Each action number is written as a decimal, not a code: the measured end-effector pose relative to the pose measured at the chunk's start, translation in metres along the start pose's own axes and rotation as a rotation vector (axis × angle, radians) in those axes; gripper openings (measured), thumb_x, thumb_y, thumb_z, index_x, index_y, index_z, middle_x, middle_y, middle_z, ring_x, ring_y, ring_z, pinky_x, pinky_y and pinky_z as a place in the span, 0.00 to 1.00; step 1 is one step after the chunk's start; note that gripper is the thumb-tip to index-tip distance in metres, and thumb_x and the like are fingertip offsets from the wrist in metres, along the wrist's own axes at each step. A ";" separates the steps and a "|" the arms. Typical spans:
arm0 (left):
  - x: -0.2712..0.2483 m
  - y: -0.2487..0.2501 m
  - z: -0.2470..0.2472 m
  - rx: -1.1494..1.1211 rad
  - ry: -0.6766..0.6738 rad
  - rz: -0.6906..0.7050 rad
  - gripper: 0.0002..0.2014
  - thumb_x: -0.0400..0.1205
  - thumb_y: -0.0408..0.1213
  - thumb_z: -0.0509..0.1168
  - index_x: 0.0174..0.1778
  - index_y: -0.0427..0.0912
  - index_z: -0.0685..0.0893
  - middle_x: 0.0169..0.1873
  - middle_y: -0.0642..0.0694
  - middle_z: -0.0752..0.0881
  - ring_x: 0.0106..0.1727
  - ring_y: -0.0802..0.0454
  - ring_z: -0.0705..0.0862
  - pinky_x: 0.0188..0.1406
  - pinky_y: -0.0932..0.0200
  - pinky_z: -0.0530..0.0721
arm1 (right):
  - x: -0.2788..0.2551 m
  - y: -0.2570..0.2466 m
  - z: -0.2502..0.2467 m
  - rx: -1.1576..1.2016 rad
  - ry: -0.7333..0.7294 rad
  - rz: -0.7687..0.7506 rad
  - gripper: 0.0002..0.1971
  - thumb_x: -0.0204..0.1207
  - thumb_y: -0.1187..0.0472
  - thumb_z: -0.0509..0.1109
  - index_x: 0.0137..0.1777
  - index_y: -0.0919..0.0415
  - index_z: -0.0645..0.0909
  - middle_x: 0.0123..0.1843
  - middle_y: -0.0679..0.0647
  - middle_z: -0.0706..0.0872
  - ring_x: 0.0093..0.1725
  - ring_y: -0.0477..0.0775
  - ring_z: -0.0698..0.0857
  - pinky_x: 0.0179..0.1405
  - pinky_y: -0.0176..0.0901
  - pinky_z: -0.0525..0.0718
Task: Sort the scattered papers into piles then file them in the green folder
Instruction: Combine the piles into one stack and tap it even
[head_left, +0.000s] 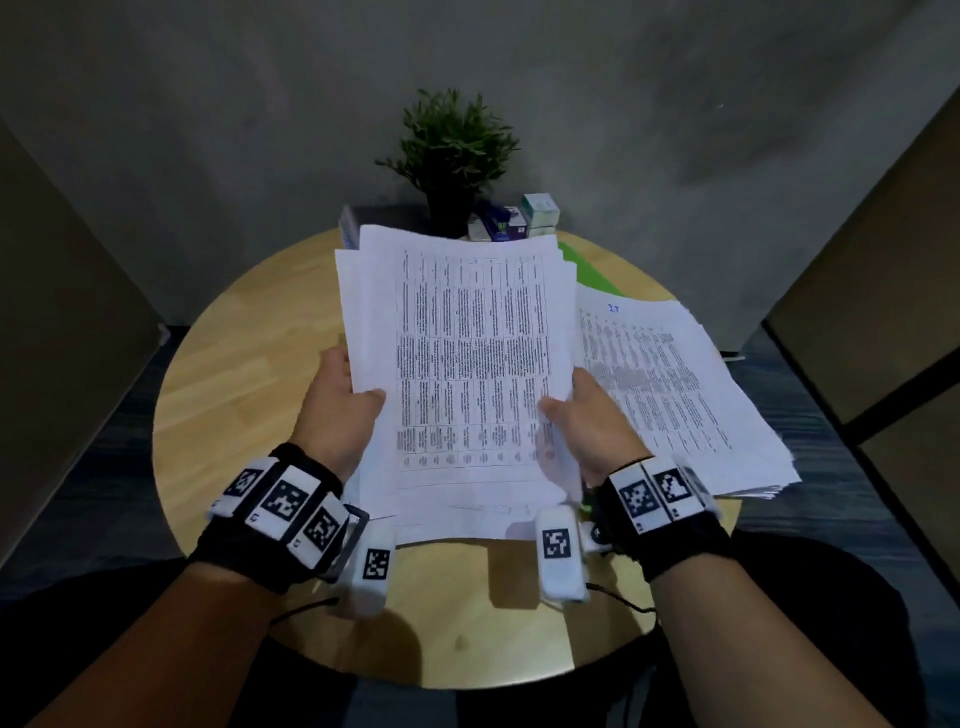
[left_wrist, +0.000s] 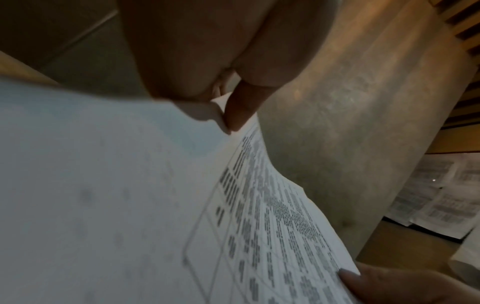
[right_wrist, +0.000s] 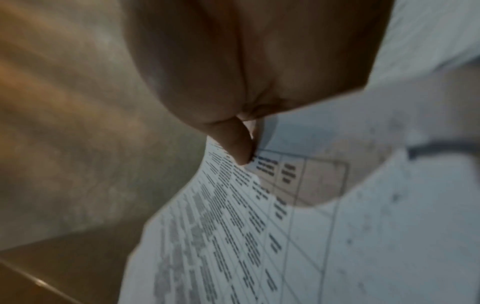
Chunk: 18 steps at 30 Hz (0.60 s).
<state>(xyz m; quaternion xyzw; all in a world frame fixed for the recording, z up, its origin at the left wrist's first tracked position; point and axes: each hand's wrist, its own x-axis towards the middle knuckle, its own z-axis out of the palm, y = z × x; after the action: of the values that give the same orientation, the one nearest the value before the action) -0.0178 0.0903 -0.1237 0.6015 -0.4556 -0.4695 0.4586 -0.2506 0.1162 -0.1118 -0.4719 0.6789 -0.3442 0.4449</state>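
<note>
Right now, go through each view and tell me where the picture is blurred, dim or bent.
Head view: dim room, wide-angle bending at the edges, and the printed white paper stack held by both hands shows rows but unreadable text. Left wrist view: the near blank sheet is soft, the left hand dark and close. Right wrist view: blurred throughout, the right hand fills the top.

Printed sheaf (head_left: 467, 364) sitting raised and tilted at centre – table-grid text facing up; second paper pile (head_left: 675, 395) lying right; green folder (head_left: 584, 267) peeking out behind – mostly hidden.
</note>
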 end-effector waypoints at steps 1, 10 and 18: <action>0.002 0.002 0.008 0.039 -0.073 -0.007 0.21 0.82 0.21 0.58 0.69 0.43 0.70 0.62 0.42 0.84 0.61 0.42 0.85 0.62 0.38 0.84 | 0.003 -0.002 -0.013 -0.029 0.042 -0.002 0.20 0.82 0.62 0.62 0.74 0.55 0.69 0.71 0.49 0.79 0.67 0.54 0.79 0.71 0.63 0.75; 0.025 0.035 0.153 0.318 -0.341 -0.007 0.25 0.81 0.26 0.60 0.74 0.41 0.66 0.62 0.39 0.81 0.55 0.39 0.84 0.48 0.45 0.87 | 0.047 0.003 -0.152 -0.454 0.249 0.083 0.17 0.81 0.65 0.65 0.68 0.66 0.72 0.62 0.59 0.81 0.60 0.62 0.80 0.50 0.43 0.73; 0.039 0.013 0.222 0.387 -0.361 -0.172 0.20 0.79 0.30 0.65 0.68 0.35 0.76 0.53 0.39 0.85 0.47 0.41 0.84 0.36 0.53 0.81 | 0.096 0.049 -0.185 -0.709 0.231 0.224 0.20 0.77 0.56 0.71 0.65 0.69 0.79 0.63 0.64 0.84 0.61 0.64 0.83 0.50 0.44 0.77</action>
<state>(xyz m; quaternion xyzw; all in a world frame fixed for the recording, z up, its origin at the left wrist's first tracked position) -0.2321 0.0221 -0.1478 0.6209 -0.5584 -0.5106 0.2049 -0.4539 0.0496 -0.1146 -0.4775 0.8486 -0.0886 0.2097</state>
